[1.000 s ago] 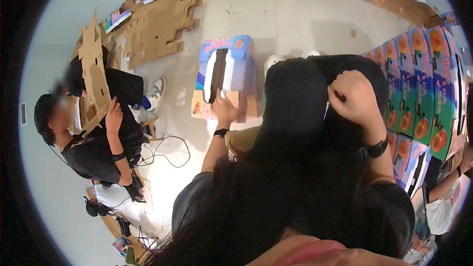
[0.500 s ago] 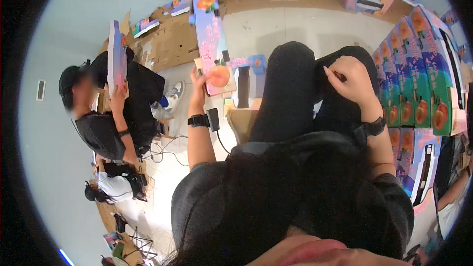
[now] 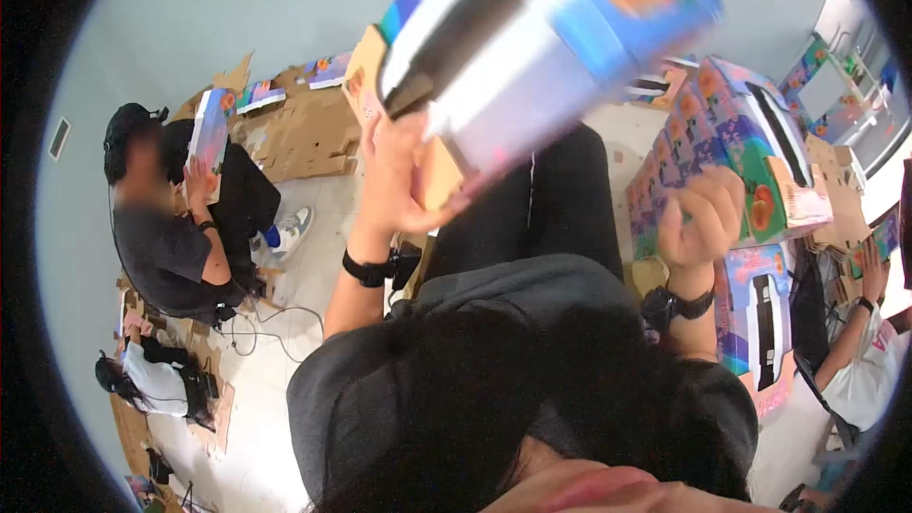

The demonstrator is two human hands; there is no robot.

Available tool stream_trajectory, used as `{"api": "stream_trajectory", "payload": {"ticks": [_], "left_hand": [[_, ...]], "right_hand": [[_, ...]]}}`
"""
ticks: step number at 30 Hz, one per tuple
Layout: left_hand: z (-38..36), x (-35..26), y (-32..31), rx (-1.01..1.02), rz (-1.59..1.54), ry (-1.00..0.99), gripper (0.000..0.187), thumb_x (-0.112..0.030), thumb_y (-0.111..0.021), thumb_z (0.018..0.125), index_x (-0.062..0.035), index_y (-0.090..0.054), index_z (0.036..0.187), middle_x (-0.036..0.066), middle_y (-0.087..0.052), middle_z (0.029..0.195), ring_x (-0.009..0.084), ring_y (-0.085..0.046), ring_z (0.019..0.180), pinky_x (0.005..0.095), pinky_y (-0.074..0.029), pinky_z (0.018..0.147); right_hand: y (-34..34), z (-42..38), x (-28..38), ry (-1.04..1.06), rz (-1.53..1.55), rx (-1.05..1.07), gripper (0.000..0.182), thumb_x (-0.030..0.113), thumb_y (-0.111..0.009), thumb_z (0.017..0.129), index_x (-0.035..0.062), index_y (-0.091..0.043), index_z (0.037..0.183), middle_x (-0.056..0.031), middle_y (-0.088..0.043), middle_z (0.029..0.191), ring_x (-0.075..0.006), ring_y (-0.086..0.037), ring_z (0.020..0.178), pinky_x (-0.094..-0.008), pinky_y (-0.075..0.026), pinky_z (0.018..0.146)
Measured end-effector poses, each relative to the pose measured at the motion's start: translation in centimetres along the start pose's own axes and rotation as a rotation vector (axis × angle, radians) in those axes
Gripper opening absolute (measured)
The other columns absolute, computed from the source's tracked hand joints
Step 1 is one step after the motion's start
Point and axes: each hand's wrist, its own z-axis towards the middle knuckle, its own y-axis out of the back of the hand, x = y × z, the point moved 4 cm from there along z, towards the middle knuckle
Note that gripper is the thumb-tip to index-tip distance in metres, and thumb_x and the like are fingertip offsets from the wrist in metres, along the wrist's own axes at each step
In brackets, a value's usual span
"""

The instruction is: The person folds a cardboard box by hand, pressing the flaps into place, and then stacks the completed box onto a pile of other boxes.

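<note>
A printed cardboard carton (image 3: 518, 100) with a peach picture and a long dark handle strip is raised and tilted in front of me, blurred by motion. My left hand (image 3: 394, 176) grips it by its lower left end, at the bare tan cardboard edge. Off to the right, my right hand (image 3: 701, 218) is up with its fingers curled into a loose fist, and nothing shows in it. Just behind that hand stands a row of similar flattish cartons (image 3: 698, 119). Below them another carton (image 3: 757, 313) shows its black handle strip.
A co-worker (image 3: 166, 237) sits at the left, holding a similar carton (image 3: 209, 138). Farther back is a person in white (image 3: 157, 385). Another person's arm (image 3: 850, 342) is at the right. Cardboard sheets (image 3: 304, 133) lie on the floor along the wall, and cables (image 3: 252, 328) run across the floor.
The left hand has lifted the carton up and to the right, turning it so its handle strip shows. My right hand has risen off my knee toward the stacked cartons. The view has shifted.
</note>
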Motion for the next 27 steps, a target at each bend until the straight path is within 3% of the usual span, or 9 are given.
{"api": "stream_trajectory", "payload": {"ticks": [2,4,5,8,9,13,16,22,27], "left_hand": [[-0.1,-2.2,-0.4,0.042,0.076,-0.153,0.106,-0.059,-0.081,0.059,-0.0096,-0.047,0.146,0.018,-0.057,0.134,0.0349,-0.055,0.126,0.0595,-0.015,0.118],[-0.6,-2.7,-1.3,0.259,0.076,-0.169,0.096,-0.055,-0.080,0.057,-0.0196,-0.057,0.144,0.019,-0.056,0.131,0.0324,-0.056,0.122,0.0595,-0.021,0.117],[-0.9,-2.7,-1.8,0.295,0.020,-0.214,0.101,-0.048,-0.082,0.055,-0.0268,-0.052,0.149,0.017,-0.055,0.131,0.0313,-0.056,0.122,0.0581,-0.022,0.118],[-0.8,-3.3,-2.8,0.501,0.039,-0.392,0.104,-0.043,-0.084,0.057,-0.0274,-0.046,0.152,0.017,-0.054,0.130,0.0327,-0.056,0.122,0.0562,-0.022,0.121],[-0.2,-3.5,-2.7,0.564,0.052,-0.429,0.103,-0.045,-0.084,0.055,-0.0255,-0.050,0.150,0.018,-0.050,0.139,0.0338,-0.056,0.123,0.0565,-0.018,0.120],[1.2,-2.8,-3.1,0.639,-0.069,-0.472,0.102,-0.044,-0.083,0.058,-0.0227,-0.047,0.151,0.020,-0.051,0.134,0.0352,-0.054,0.123,0.0576,-0.016,0.121],[2.1,-3.3,-3.3,0.779,0.003,-0.414,0.102,-0.052,-0.083,0.062,-0.0201,-0.046,0.151,0.022,-0.048,0.142,0.0369,-0.050,0.131,0.0582,-0.013,0.122],[2.6,-8.3,-2.1,0.435,-0.201,-0.374,0.094,-0.068,-0.073,0.074,-0.0195,-0.047,0.151,0.018,-0.036,0.160,0.0369,-0.033,0.149,0.0590,-0.012,0.123],[2.3,-9.6,-6.5,0.242,-0.091,-0.229,0.083,-0.061,-0.071,0.081,-0.0160,-0.051,0.148,0.018,-0.046,0.151,0.0347,-0.038,0.146,0.0561,-0.020,0.121]], "right_hand": [[2.1,0.3,1.1,0.001,-0.090,-0.056,0.005,0.012,-0.070,0.071,0.0084,-0.068,0.073,-0.0066,-0.059,0.076,-0.0330,-0.060,0.077,-0.0445,-0.050,0.075],[3.4,-0.3,2.0,-0.007,-0.134,-0.062,0.006,0.012,-0.069,0.071,0.0080,-0.068,0.075,-0.0067,-0.060,0.078,-0.0336,-0.060,0.079,-0.0455,-0.050,0.075],[3.6,-0.5,2.2,-0.016,-0.152,-0.061,0.007,0.013,-0.068,0.071,0.0078,-0.068,0.076,-0.0067,-0.060,0.078,-0.0339,-0.060,0.080,-0.0460,-0.050,0.076],[1.3,-3.0,1.0,-0.031,0.064,0.060,0.012,0.016,-0.068,0.073,0.0070,-0.070,0.081,-0.0072,-0.061,0.080,-0.0327,-0.059,0.085,-0.0456,-0.050,0.079],[0.3,-3.7,1.1,-0.025,0.001,0.250,0.019,0.019,-0.071,0.074,0.0063,-0.071,0.088,-0.0098,-0.063,0.090,-0.0337,-0.060,0.091,-0.0453,-0.050,0.082],[-3.4,-4.3,1.6,-0.155,0.001,0.428,0.034,0.026,-0.075,0.076,0.0039,-0.068,0.101,-0.0142,-0.065,0.107,-0.0361,-0.061,0.101,-0.0464,-0.048,0.087],[-4.5,-4.3,0.5,-0.231,0.028,0.506,0.043,0.030,-0.076,0.077,0.0026,-0.066,0.109,-0.0162,-0.064,0.112,-0.0375,-0.061,0.105,-0.0471,-0.046,0.090],[-7.1,-7.0,0.4,-0.258,0.087,0.667,0.048,0.037,-0.074,0.081,0.0024,-0.064,0.113,-0.0159,-0.063,0.104,-0.0371,-0.058,0.096,-0.0457,-0.045,0.087],[-6.9,-7.6,1.3,-0.268,0.046,0.594,0.050,0.037,-0.074,0.082,0.0024,-0.064,0.116,-0.0151,-0.062,0.102,-0.0357,-0.058,0.093,-0.0446,-0.045,0.084]]}}
